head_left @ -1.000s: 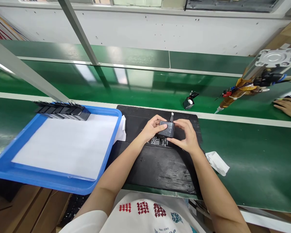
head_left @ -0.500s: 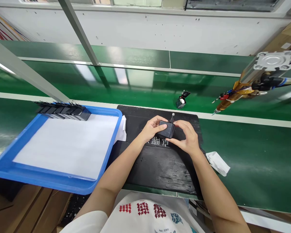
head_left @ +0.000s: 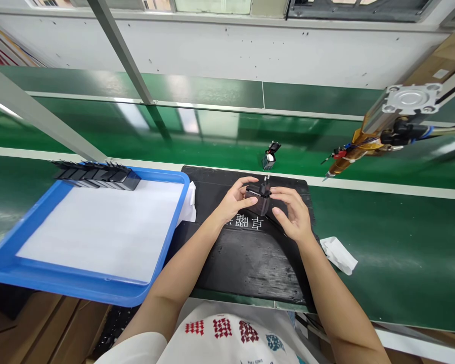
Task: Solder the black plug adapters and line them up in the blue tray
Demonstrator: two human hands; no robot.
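A black power adapter [head_left: 260,202] with two metal prongs pointing up and away is over the black mat [head_left: 246,263]. My left hand [head_left: 237,197] grips it at its left side, thumb on the near face and fingers behind. My right hand [head_left: 293,210] is at its right side with thumb and fingers spread apart. The right fingertips are at the adapter's edge by the plug, while the thumb is off the casing. White lettering on the mat shows just below the adapter.
Several black adapters [head_left: 98,174] stand in a row at the far edge of a blue tray [head_left: 136,298]. Another black adapter [head_left: 269,159] sits on the green belt [head_left: 220,146]. A dispensing nozzle [head_left: 337,167] hangs at right. White tissue [head_left: 339,254] lies right of the mat.
The adapter has tilted in my left hand, showing its top edge and both prongs. My right thumb has come off it. The adapter on the belt has moved left.
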